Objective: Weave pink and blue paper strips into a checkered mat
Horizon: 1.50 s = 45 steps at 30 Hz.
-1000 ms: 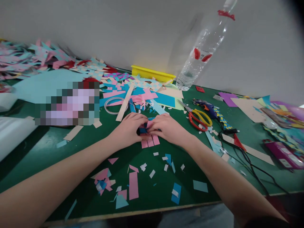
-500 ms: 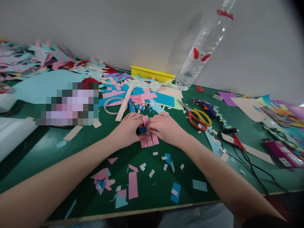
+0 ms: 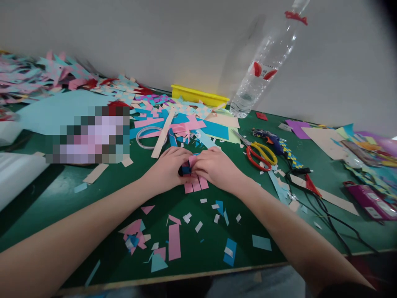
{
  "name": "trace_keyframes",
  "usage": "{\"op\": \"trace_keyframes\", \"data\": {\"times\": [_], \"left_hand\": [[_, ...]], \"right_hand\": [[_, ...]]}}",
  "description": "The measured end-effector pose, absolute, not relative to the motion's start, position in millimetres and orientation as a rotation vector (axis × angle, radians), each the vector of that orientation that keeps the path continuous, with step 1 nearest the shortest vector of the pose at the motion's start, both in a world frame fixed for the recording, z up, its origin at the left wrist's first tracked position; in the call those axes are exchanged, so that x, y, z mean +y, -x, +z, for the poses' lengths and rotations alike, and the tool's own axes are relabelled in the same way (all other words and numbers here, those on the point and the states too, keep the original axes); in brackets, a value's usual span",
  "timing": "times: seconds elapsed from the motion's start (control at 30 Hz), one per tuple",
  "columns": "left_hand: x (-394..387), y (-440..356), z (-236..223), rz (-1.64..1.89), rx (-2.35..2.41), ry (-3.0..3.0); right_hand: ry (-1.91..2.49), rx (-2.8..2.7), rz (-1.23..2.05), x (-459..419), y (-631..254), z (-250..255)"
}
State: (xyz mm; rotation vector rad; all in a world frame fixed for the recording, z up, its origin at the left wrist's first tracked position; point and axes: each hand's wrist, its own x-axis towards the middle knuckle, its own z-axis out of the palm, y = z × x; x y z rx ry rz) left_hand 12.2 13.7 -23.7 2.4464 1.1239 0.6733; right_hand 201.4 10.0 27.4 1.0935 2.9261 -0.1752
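My left hand [image 3: 169, 167] and my right hand [image 3: 217, 166] meet over a small woven piece of pink and blue paper strips [image 3: 194, 182] lying on the green table [image 3: 62, 194]. Both hands have their fingers curled and pinched on the strips. The right fingers fold a pink strip end [image 3: 192, 159] over the weave. The pink strip tails stick out toward me below the hands. Most of the weave is hidden under the fingers.
Paper scraps [image 3: 173, 240] litter the table in front of me. Red-and-yellow scissors [image 3: 259, 155] and a glue gun [image 3: 268, 137] with its black cord lie to the right. A clear bottle [image 3: 263, 70], a yellow tray [image 3: 198, 96] and heaps of woven paper [image 3: 161, 107] stand behind.
The pink strip end that stood raised between the fingers half a second ago is now pressed lower onto the weave. The hands stayed in place.
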Motion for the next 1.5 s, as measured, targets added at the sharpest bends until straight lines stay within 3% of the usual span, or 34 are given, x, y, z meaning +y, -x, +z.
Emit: {"op": "trace_keyframes", "data": {"times": [1.1,1.5], "left_hand": [[13.6,-12.4,-23.1,0.674,1.139,-2.425],[15.1,-10.3,-27.8,0.704,1.105,-2.438]], "right_hand": [[-1.125,3.046,-0.367,16.3,-211.2,18.7],[-1.12,2.986,-0.213,11.5,-204.6,22.5]]}}
